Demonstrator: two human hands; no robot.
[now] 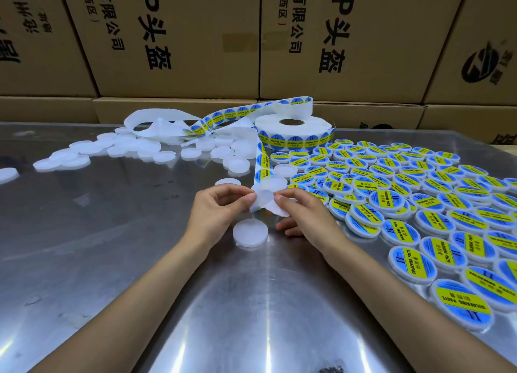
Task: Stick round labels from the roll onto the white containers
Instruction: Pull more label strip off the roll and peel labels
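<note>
A roll of round blue-and-yellow labels point(293, 130) lies flat at the table's far middle, and its strip point(263, 163) runs down toward me. My left hand point(221, 205) pinches the strip's white backing end point(263, 200) between thumb and forefinger. My right hand point(299, 207) pinches the same end from the right, where a label's pale underside curls away. Just below both hands a bare white round container point(249, 234) lies flat on the table. More unlabelled white containers point(134, 149) are heaped at the far left.
Several labelled containers point(419, 205) cover the right side of the shiny metal table point(112, 260). Used white backing tape point(159, 123) loops behind the bare containers. Stacked cardboard boxes point(179, 37) form a wall along the far edge.
</note>
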